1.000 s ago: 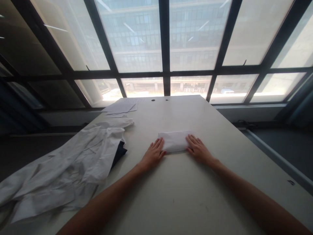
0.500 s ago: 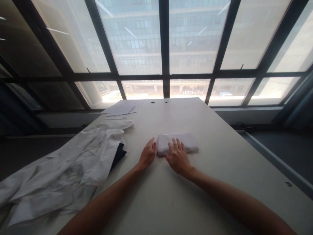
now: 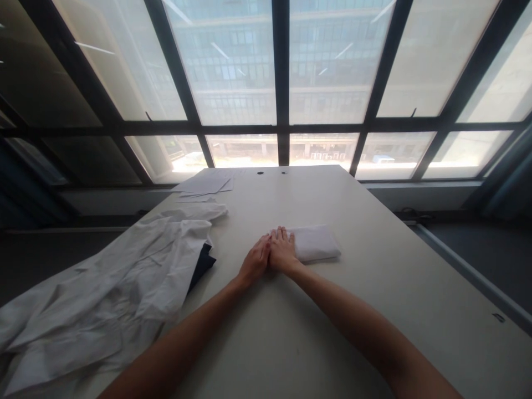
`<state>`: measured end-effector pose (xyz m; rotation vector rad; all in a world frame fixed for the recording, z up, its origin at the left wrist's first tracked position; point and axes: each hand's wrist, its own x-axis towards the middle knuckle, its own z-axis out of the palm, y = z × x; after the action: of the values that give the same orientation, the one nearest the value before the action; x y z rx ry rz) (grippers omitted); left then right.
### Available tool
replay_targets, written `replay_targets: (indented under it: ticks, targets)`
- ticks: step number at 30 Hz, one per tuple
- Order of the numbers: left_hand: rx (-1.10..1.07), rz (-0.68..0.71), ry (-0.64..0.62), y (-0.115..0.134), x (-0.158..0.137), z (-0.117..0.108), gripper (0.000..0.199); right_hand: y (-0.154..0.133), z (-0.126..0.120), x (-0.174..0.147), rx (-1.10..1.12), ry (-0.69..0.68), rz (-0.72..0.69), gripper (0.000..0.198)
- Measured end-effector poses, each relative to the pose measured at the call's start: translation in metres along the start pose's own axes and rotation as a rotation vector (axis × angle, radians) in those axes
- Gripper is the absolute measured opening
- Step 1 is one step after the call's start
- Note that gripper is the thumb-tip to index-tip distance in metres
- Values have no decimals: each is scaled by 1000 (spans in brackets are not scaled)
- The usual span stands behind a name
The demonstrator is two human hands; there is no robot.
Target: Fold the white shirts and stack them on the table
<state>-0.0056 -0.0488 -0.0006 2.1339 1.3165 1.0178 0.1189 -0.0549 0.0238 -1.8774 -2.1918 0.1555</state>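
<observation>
A folded white cloth (image 3: pixel 316 244) lies flat on the white table (image 3: pixel 307 194), in front of me. Its left end is covered by my right hand (image 3: pixel 283 249), which rests palm down with the fingers stretched forward. My left hand (image 3: pixel 255 259) is right beside it at the cloth's left edge, fingers extended and touching the right hand. The thumbs and the cloth's left edge are hidden where the hands meet.
Crumpled white garments (image 3: pixel 112 293) spread over the table's left side, with a dark blue piece of fabric (image 3: pixel 202 266) poking out from under them. Sheets of paper (image 3: pixel 203 184) lie at the far left. Large windows (image 3: pixel 236 66) stand behind the table.
My right hand has slid left from the middle of the folded cloth to its left end, and now meets my left hand. The left hand has moved slightly right.
</observation>
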Motion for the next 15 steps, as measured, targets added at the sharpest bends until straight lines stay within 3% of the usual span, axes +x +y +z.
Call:
replay_targets:
  ticks: [8, 15]
  targets:
    - [49, -7, -7, 3, -4, -1, 64, 18, 1, -2, -45, 62, -3, 69]
    - [55, -42, -37, 3, -5, -2, 65, 99, -16, 23, -108, 61, 69, 70]
